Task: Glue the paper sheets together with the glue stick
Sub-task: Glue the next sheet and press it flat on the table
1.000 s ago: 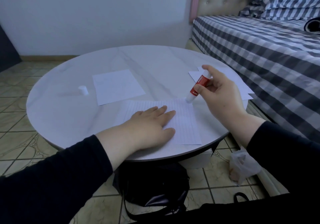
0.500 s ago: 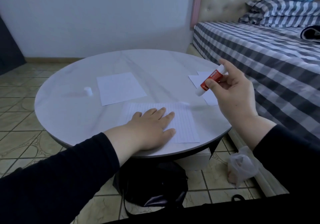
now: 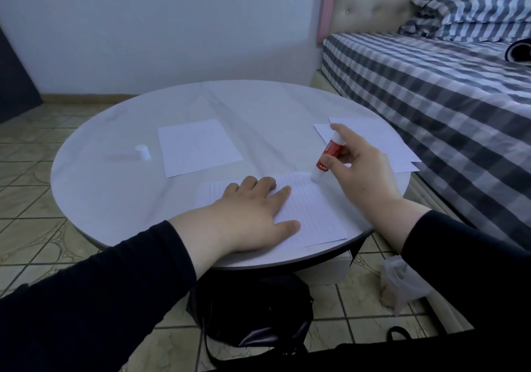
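A lined paper sheet (image 3: 313, 213) lies at the near edge of the round white table (image 3: 258, 107). My left hand (image 3: 250, 213) rests flat on it with straight fingers. My right hand (image 3: 359, 167) grips a red and white glue stick (image 3: 327, 156), tilted, with its tip touching the sheet's far right corner. A blank white sheet (image 3: 198, 146) lies further back in the middle. More white sheets (image 3: 385, 138) lie at the table's right edge, partly behind my right hand. The glue stick's white cap (image 3: 142, 152) stands on the left of the table.
A bed with a grey checked cover (image 3: 445, 98) stands close on the right. A black bag (image 3: 253, 314) sits on the tiled floor under the table, and a clear plastic bag (image 3: 399, 285) lies on the floor beside it.
My right hand had lifted the glue stick away from the sheet half a second ago; now it has brought the tip back down onto the sheet's far right corner. My left hand stayed flat.
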The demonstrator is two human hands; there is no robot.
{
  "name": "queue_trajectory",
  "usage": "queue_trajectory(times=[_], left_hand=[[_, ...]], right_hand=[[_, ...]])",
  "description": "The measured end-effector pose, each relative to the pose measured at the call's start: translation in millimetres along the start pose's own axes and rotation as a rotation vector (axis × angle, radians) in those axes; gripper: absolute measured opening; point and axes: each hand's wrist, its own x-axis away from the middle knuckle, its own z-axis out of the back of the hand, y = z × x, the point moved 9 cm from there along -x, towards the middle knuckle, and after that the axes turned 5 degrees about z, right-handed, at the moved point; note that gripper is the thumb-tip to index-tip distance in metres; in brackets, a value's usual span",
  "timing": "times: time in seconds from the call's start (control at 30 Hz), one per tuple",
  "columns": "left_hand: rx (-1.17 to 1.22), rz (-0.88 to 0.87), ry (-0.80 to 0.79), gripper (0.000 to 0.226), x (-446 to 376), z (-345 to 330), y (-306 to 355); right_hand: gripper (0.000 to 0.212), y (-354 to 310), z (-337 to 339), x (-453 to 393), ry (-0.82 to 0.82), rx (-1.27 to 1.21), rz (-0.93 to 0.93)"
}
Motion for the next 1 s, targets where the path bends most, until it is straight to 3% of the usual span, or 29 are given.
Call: queue_trajectory(times=[0.1,0.27,0.47,0.63,0.87,1.0], left_hand=[[0.036,0.011,-0.064,0.075,-1,-10,-4],[0.062,0.086,-0.088,0.076,-3,-15,-2],[0.064,0.13,-0.068,0.076,0,-13,0],[0.059,0.185,-0.075,0.076,1,-12,0],[0.085,0.24,-0.072,0.076,2,-12,1],[0.078,0.263,-0.062,0.076,0,-11,1]], right_hand=[[0.048,-3,12,1,0.072,-0.065,0.005],[0.051,-3,-12,14,-0.116,0.013,0.037],[0.049,-5,12,11,0.008,-0.027,0.013],[0.05,-18,-9,24,-0.157,0.083,0.117],[0.051,-20,12,20,-0.034,0.004,0.098],[0.05,-22,-3,29,-0.142,0.095,0.132]])
